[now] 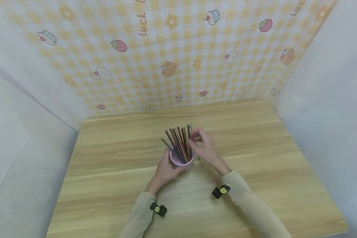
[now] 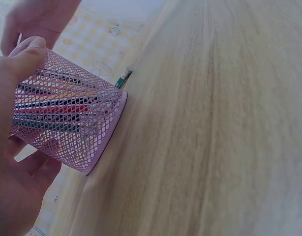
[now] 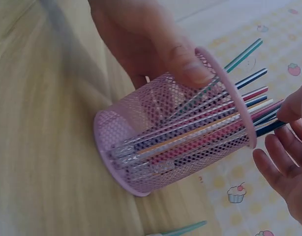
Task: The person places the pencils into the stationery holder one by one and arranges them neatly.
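A pink mesh pencil holder (image 1: 181, 164) stands on the wooden table, filled with several slim pencils (image 3: 190, 135) in green, blue, red and orange. Clear caps show at their lower ends through the mesh. My left hand (image 1: 165, 172) grips the holder from its left side, thumb across the front near the rim. At the right of the rim, my right hand (image 1: 204, 147) pinches a dark pencil (image 3: 270, 129) between thumb and fingers; its lower part is inside the holder. One loose green pencil (image 2: 124, 77) lies on the table beside the holder, partly hidden behind it.
The wooden table (image 1: 113, 185) meets a yellow checked cloth (image 1: 178, 49) with cartoon prints at the back. White sheets (image 1: 330, 99) hang at both sides. Black bands with small devices (image 1: 221, 191) sit on both sleeves.
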Available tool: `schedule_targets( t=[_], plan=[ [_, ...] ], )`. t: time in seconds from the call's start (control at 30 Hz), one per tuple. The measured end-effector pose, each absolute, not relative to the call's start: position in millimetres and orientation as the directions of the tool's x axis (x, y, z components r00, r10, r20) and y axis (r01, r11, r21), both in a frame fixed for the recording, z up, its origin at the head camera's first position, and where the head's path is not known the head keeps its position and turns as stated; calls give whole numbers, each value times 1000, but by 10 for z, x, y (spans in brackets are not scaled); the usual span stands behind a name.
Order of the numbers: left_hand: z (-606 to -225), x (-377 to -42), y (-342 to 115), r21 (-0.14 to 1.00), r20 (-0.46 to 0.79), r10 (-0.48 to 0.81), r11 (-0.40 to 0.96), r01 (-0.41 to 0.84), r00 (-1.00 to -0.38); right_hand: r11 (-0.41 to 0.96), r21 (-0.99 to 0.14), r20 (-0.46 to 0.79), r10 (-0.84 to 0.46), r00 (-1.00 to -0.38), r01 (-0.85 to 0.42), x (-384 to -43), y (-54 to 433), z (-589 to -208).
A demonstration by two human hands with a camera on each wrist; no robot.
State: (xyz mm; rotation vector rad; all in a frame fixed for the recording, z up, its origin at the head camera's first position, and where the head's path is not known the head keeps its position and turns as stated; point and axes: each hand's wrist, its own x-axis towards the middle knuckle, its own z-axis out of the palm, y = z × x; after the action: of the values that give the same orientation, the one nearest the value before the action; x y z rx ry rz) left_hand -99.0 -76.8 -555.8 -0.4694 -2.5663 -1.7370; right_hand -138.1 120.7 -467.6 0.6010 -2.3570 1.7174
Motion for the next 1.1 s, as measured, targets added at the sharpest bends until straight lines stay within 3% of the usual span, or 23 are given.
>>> schedule_targets(
  t=[0.27, 0.5, 0.77, 1.1],
  plan=[
    [-5518, -985, -752, 911, 150, 236, 344, 227, -960, 290, -870, 333, -251, -909, -399, -1336, 1228, -4711],
    [-5524, -987, -746, 906, 153, 228, 356, 229, -962, 298, -857, 355, -248, -901, -420, -1548, 1338, -5000],
    [-5540, -984, -753, 912, 153, 222, 343, 224, -963, 366, -818, 375, -244, -894, -443, -1819, 1406, -4783],
    [-5557, -978, -740, 906, 176, 211, 348, 242, -961, 458, -822, 196, -330, -923, -339, -2194, 1430, -4793]
  ],
)
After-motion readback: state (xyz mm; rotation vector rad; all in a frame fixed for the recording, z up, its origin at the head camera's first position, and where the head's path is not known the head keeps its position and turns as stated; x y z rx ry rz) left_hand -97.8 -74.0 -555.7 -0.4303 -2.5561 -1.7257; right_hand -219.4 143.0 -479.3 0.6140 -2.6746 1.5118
